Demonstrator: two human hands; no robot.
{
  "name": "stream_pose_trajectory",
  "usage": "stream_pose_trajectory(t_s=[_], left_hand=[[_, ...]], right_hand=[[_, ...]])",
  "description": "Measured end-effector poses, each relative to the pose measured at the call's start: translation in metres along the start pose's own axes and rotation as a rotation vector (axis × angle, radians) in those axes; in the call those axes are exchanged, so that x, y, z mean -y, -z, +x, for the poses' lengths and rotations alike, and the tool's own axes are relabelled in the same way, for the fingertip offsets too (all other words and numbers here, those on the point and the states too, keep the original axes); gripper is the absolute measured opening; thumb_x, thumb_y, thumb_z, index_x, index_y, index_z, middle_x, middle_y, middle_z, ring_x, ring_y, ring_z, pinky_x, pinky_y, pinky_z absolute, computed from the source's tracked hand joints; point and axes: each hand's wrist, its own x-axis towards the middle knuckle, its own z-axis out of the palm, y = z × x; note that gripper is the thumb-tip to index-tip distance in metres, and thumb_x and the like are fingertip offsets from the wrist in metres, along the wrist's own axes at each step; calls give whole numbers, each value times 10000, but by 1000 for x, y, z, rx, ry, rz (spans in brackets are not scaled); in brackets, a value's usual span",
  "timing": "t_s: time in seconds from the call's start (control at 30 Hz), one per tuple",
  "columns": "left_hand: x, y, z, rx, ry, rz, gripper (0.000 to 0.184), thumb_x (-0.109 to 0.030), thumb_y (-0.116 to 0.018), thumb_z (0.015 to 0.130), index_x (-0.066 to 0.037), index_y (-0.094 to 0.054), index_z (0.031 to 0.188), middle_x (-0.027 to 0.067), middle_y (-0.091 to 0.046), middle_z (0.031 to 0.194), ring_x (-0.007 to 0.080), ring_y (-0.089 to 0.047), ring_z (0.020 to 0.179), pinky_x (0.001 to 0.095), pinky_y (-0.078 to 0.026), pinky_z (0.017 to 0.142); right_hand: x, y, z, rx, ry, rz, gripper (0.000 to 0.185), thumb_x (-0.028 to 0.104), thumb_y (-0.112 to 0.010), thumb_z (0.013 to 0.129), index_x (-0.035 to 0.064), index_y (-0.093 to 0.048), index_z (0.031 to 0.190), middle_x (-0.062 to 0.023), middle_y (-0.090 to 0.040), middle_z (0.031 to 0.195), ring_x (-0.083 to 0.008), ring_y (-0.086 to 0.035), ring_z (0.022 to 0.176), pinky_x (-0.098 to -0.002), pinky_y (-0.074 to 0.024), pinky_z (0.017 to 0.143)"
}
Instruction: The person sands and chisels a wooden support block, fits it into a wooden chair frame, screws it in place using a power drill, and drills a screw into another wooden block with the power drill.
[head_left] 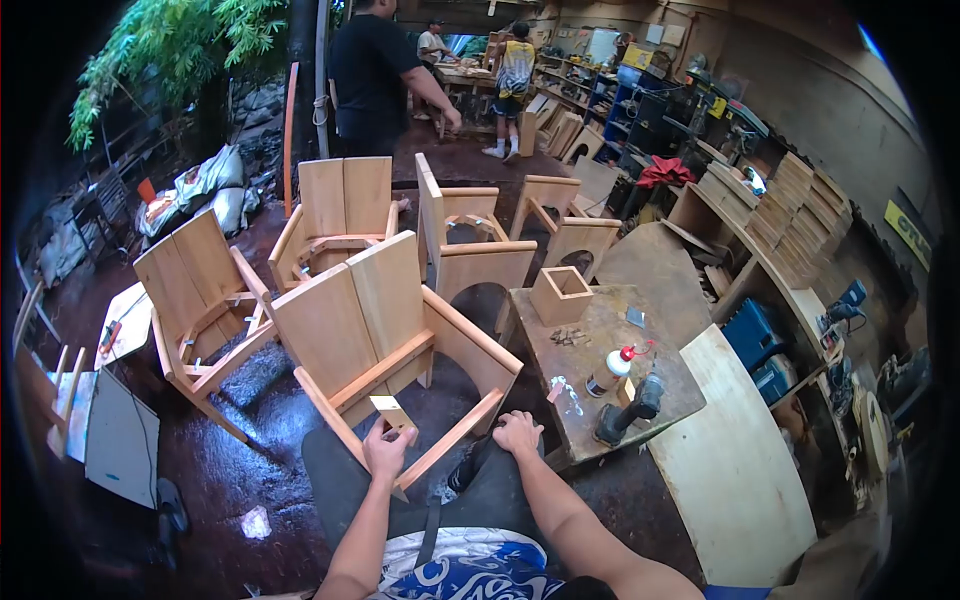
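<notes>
My left hand is closed on a small light wood block, held at the front of an unfinished wooden armchair frame. The frame stands before my knees, with a two-board back, armrests and an open seat. My right hand lies on my right knee beside the frame's right front corner, fingers apart and holding nothing. To its right is a low worktable. On it are a wooden box, a glue bottle with a red cap, a cordless drill and some small screws.
More chair frames stand beyond, one at left, one behind and others toward the right. A curved plywood sheet lies right of the table. A person in a black shirt stands ahead; two people are farther back.
</notes>
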Motion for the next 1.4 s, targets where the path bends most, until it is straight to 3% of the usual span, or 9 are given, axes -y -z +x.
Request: stream_pose_trajectory(t_s=[0.13,0.27,0.37,0.5,0.8,0.97,1.2,1.4], left_hand=[[1,0,-4,-11,-49,32,552,-185,-881,750,-13,-691,1240,117,-767,1068,199,-754,940,328,-594,825],[6,-2,-3,-9,-42,47,560,-195,-882,750,-14,-689,1243,116,-767,1064,200,-753,936,326,-592,827],[9,-4,-2,14,-26,41,555,-201,-887,742,-11,-689,1224,111,-767,1055,198,-752,933,329,-593,830],[-2,0,-3,19,-22,66,536,-201,-888,738,-6,-690,1197,113,-765,1032,195,-746,928,332,-592,829],[28,-2,4,90,6,-157,485,-208,-825,790,18,-664,1188,119,-752,1045,206,-727,921,337,-559,848],[17,1,4,162,37,-288,546,-202,-821,783,27,-628,1240,139,-748,1046,205,-729,937,340,-568,871],[28,-7,21,293,-34,-85,568,-187,-832,743,55,-632,1217,167,-760,1075,252,-752,963,374,-584,898],[37,-22,28,263,102,74,504,-231,-855,704,38,-683,1093,166,-778,979,268,-765,909,385,-585,844]], right_hand=[[-2,9,-10,10,33,12,423,311,-620,838,239,-750,1234,7,-604,1408,-215,-446,1406,-698,-300,1137],[7,15,-17,17,97,15,425,333,-617,855,284,-726,1263,34,-567,1430,-211,-425,1425,-699,-377,1082],[5,4,-21,53,90,86,475,351,-632,854,308,-686,1324,-21,-455,1582,-276,-323,1503,-779,-309,1100],[-1,-3,-36,14,97,48,514,344,-634,862,297,-643,1374,-33,-397,1620,-287,-278,1520,-776,-317,1096],[-4,-5,-27,-23,97,77,495,316,-629,832,290,-674,1325,-50,-433,1592,-302,-311,1506,-702,-362,1087],[8,-19,-17,-9,110,81,495,316,-623,830,292,-677,1321,-55,-438,1589,-305,-306,1510,-690,-364,1089],[2,-22,-15,-10,94,93,499,321,-629,822,303,-678,1318,-45,-445,1590,-313,-307,1511,-690,-352,1098],[-8,-20,-17,-28,66,105,503,314,-637,811,306,-686,1311,-40,-444,1596,-318,-313,1510,-660,-350,1113]])
